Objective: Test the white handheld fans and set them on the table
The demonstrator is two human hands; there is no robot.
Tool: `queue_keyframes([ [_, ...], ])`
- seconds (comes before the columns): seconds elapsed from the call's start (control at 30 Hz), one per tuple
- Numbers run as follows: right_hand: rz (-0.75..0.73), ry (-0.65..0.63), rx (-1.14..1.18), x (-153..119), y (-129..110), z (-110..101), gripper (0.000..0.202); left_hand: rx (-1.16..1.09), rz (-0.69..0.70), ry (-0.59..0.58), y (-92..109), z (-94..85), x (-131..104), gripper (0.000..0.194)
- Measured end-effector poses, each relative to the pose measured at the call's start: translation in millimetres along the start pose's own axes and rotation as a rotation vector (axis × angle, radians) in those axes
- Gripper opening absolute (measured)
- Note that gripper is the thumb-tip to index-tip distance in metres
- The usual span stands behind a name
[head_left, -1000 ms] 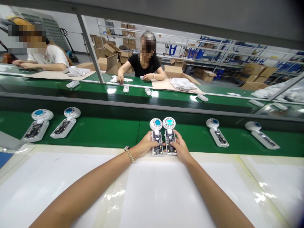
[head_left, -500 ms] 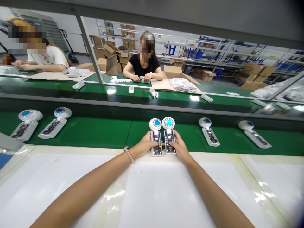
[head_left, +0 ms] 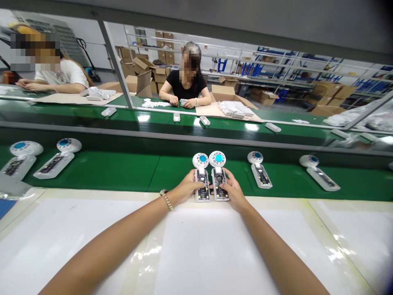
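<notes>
My left hand (head_left: 184,189) is closed around a white handheld fan (head_left: 202,174), thumb on the open face of its handle, where a dark circuit board shows. A matching handheld fan (head_left: 218,174) is gripped by my right hand (head_left: 236,191), also with the thumb over its board. Both fans stand side by side, round blue-centred heads pointing away from me, at the near edge of the green conveyor belt (head_left: 176,164). Their undersides and the fingers behind them are mostly hidden.
More fans lie on the belt, such as one to the right (head_left: 260,174) and one to the left (head_left: 55,164). White sheets (head_left: 196,250) cover the table before me. Beyond a rail (head_left: 159,137), white casings (head_left: 176,117) ride a second belt, where two people sit working.
The loose fans on the near belt have shifted left, while the casings on the far belt have shifted right. My hands and the two held fans have hardly moved.
</notes>
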State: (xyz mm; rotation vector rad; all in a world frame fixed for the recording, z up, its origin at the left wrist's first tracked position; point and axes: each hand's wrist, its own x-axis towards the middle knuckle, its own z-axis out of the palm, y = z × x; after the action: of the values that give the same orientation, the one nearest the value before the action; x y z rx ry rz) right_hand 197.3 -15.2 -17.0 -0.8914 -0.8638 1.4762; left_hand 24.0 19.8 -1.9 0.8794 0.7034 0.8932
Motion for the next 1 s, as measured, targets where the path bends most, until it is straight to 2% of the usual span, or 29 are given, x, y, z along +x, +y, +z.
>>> queue_keyframes([
  [0.13, 0.035, 0.051, 0.043, -2.3, -6.1, 1.4, 0.043, -0.084, -0.081, -0.008, 5.1, 1.2, 0.3, 0.031],
  [0.2, 0.056, 0.091, 0.042, -3.2, -9.1, 2.4, 0.035, -0.089, -0.12, -0.03, 6.6, 0.6, 0.0, 0.03],
  [0.3, 0.105, 0.099, 0.039, -3.1, -11.8, 3.2, 0.035, -0.062, -0.127, -0.066, 7.4, 0.0, -1.7, 0.03],
  [0.4, 0.105, 0.122, 0.068, -1.4, -11.8, 3.5, 0.035, -0.044, -0.088, -0.101, 7.5, 1.5, -3.9, 0.042],
  [0.5, 0.049, 0.146, 0.121, 0.2, -10.4, 3.8, 0.022, -0.015, -0.045, -0.149, 7.0, 2.9, -4.9, 0.052],
  [0.67, 0.033, 0.16, 0.198, 1.6, -11.6, 1.5, 0.018, 0.071, -0.023, -0.165, 3.0, -0.6, -2.8, 0.055],
  [0.77, 0.038, 0.213, 0.291, 1.9, -18.0, -1.3, 0.014, 0.109, -0.024, -0.195, 1.3, -3.2, -1.6, 0.061],
  [0.9, 0.001, 0.263, 0.419, 1.7, -30.7, -9.3, 0.018, 0.172, -0.035, -0.204, 3.8, -2.4, -3.2, 0.065],
  [1.0, -0.042, 0.259, 0.455, 2.9, -40.6, -23.9, 0.023, 0.161, -0.059, -0.197, 7.5, -0.1, -6.1, 0.065],
])
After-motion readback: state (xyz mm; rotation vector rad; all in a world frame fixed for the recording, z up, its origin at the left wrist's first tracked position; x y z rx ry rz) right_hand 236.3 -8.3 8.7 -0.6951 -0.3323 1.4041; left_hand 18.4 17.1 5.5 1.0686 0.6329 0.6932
